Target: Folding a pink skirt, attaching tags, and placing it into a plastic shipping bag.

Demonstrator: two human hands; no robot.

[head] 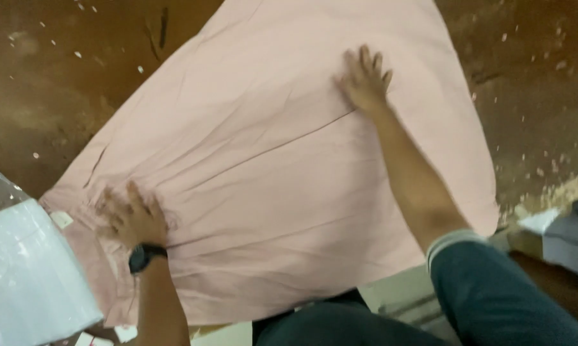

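Your pale pink cloth garment lies spread flat across the worn brown desk, which is speckled with small pale flecks, and it covers most of the middle of the view. Your left hand rests palm down on the garment near its gathered end, fingers spread wide and gripping nothing; the cloth bunches into small pleats just around that hand. A black watch sits on that wrist. Your right hand lies flat on the garment too, well apart from the left hand, toward the far end of the cloth, with its fingers open and splayed and nothing held. A long straight crease runs across the garment from just beside the right hand toward the gathered end. Your right forearm crosses above the cloth, and its dark blue sleeve with a pale cuff is pushed up to the elbow. Beside the garment's gathered end, close to your left hand, sits a clear plastic-wrapped white bundle. Past the garment's opposite edge, near your sleeve, lie some white scraps on the desk.
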